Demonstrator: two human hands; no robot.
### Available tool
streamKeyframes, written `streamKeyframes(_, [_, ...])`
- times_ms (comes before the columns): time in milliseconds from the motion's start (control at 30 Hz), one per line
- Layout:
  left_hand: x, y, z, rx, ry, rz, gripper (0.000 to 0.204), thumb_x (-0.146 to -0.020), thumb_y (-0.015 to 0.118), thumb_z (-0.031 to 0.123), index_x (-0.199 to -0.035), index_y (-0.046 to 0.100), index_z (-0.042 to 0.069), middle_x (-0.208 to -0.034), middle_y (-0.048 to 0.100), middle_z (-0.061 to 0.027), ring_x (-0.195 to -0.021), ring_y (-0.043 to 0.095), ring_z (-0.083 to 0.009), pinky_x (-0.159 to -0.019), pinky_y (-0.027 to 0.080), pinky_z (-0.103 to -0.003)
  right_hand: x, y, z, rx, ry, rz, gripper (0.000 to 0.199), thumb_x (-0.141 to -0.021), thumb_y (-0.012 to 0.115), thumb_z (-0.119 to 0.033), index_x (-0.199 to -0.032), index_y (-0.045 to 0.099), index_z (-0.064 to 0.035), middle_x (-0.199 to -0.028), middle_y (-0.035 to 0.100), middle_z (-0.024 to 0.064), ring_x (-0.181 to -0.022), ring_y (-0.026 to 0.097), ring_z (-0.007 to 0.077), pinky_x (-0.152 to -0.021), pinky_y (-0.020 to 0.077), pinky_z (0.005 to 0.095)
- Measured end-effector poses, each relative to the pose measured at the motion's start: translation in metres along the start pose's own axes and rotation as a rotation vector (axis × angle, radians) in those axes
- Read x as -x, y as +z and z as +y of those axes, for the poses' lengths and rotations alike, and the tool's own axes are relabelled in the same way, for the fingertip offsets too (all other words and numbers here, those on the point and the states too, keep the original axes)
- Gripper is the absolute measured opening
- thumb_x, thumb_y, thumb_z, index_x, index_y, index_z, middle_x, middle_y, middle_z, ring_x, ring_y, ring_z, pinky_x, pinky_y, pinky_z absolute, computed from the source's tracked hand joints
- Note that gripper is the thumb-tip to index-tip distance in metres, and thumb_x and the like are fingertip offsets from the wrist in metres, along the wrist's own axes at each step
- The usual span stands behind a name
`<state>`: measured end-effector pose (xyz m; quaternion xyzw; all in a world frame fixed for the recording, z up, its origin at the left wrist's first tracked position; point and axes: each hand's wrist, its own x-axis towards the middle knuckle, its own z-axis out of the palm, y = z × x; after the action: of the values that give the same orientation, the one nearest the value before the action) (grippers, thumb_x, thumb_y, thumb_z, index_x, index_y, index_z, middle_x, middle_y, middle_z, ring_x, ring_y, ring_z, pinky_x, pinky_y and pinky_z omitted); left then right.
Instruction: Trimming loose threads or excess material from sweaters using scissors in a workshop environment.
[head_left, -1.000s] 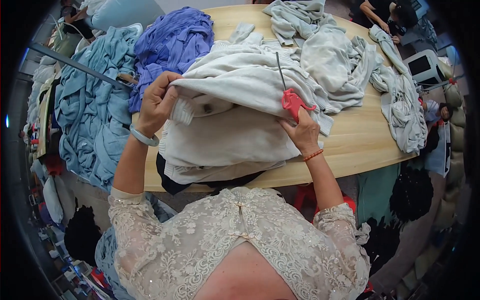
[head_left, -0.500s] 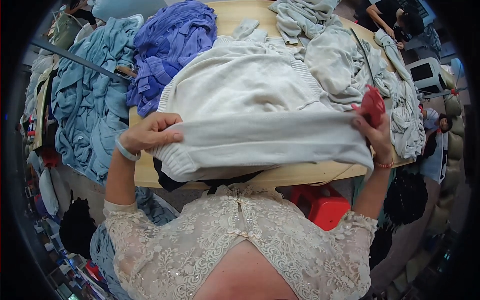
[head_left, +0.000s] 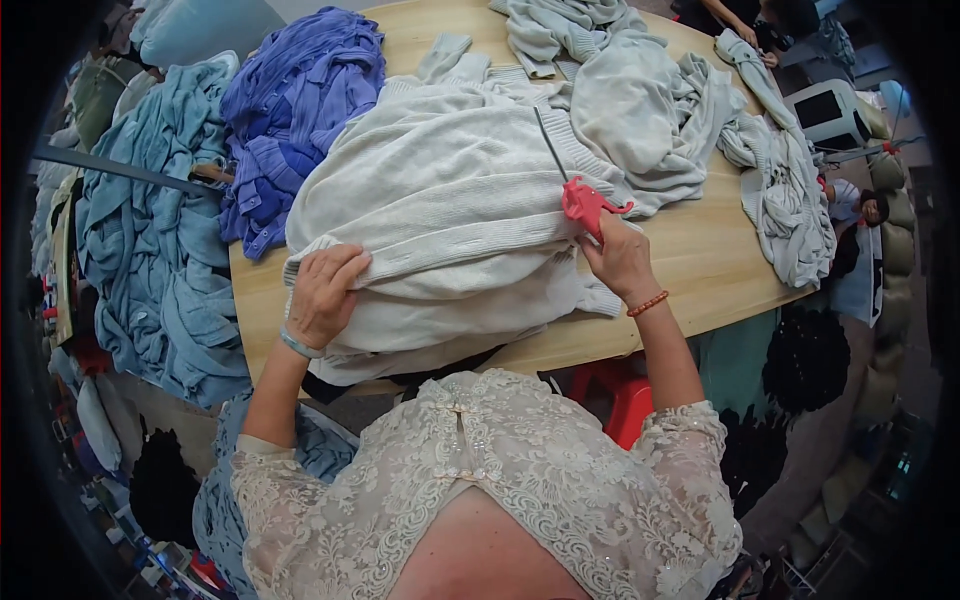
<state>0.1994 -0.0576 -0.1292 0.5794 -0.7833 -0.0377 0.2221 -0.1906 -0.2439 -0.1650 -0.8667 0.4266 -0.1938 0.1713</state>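
A white knitted sweater (head_left: 430,215) lies spread in loose folds on the wooden table in front of me. My left hand (head_left: 325,295) grips its near left side, fingers bent over a ribbed edge. In my right hand (head_left: 622,262) is a pair of red-handled scissors (head_left: 590,206). Their long thin dark blade points away and leftward over the sweater. The right fingertips meet the sweater's sleeve at its right end; whether they also pinch the cloth I cannot tell.
Heaps of blue-grey garments (head_left: 150,200) and purple garments (head_left: 300,110) lie to the left. More pale knitwear (head_left: 640,120) covers the wooden table (head_left: 700,255) at far right. A red stool (head_left: 625,400) stands below the near edge. Another person's hand (head_left: 742,30) shows at top right.
The stretched strip of sweater has come down onto the rest of it. My right hand has moved left with the scissors, and my left hand slightly right, narrowing the gap between them.
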Motion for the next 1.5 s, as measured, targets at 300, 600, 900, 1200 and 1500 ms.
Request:
streamKeyframes(300, [-0.015, -0.027, -0.012, 0.379, -0.205, -0.227, 0.037, -0.071, 0.067, -0.004, -0.107, 0.068, 0.006, -0.113, 0.066, -0.0099, -0.104, 0.061, -0.0269, -0.092, 0.046, -0.036, 0.006, 0.022, 0.037, -0.024, 0.139, 0.102, 0.028, -0.076, 0.069, -0.015, -0.103, 0.061, -0.0095, -0.087, 0.065, 0.0168, -0.077, 0.063, 0.0386, -0.065, 0.0496, 0.0445])
streamKeyframes(600, [0.03, -0.086, 0.002, 1.174, -0.787, -0.323, 0.022, -0.085, 0.072, 0.016, -0.096, 0.065, -0.001, -0.083, 0.064, 0.0006, -0.074, 0.058, -0.0047, -0.065, 0.045, -0.019, 0.025, -0.094, 0.051, -0.685, 0.262, -0.016, 0.012, -0.088, 0.068, -0.005, -0.097, 0.063, 0.0009, -0.078, 0.063, -0.0003, -0.07, 0.056, 0.0051, -0.062, 0.0457, 0.0215])
streamKeyframes(900, [0.078, -0.032, -0.025, 0.993, -0.915, -0.064, 0.014, -0.092, 0.064, 0.012, -0.099, 0.062, 0.001, -0.083, 0.061, 0.0055, -0.074, 0.053, -0.002, -0.066, 0.042, -0.018, -0.068, -0.075, 0.03, 0.0, 0.124, -0.103, 0.028, -0.089, 0.066, -0.027, -0.092, 0.062, -0.0003, -0.071, 0.063, 0.0174, -0.061, 0.058, 0.0292, -0.063, 0.0481, 0.0372])
streamKeyframes(1200, [-0.038, 0.027, 0.104, 0.008, -0.227, 0.28, 0.033, -0.081, 0.062, 0.0, -0.114, 0.061, 0.005, -0.122, 0.057, -0.0168, -0.113, 0.056, -0.0358, -0.095, 0.044, -0.045, 0.011, -0.068, 0.064, 0.423, 0.387, 0.194, 0.026, -0.092, 0.059, -0.017, -0.108, 0.043, -0.0024, -0.106, 0.054, 0.0215, -0.084, 0.063, 0.0434, -0.071, 0.0495, 0.0525])
streamKeyframes(1500, [-0.199, 0.169, 0.138, -0.151, 0.424, -0.232, 0.033, -0.08, 0.062, 0.019, -0.112, 0.061, 0.008, -0.122, 0.056, -0.0148, -0.129, 0.044, -0.0325, -0.109, 0.029, -0.051, 0.089, -0.098, 0.052, -0.068, 0.464, 0.088, 0.035, -0.092, 0.059, -0.014, -0.123, 0.044, -0.0087, -0.104, 0.064, 0.0235, -0.091, 0.062, 0.0454, -0.077, 0.0479, 0.0502])
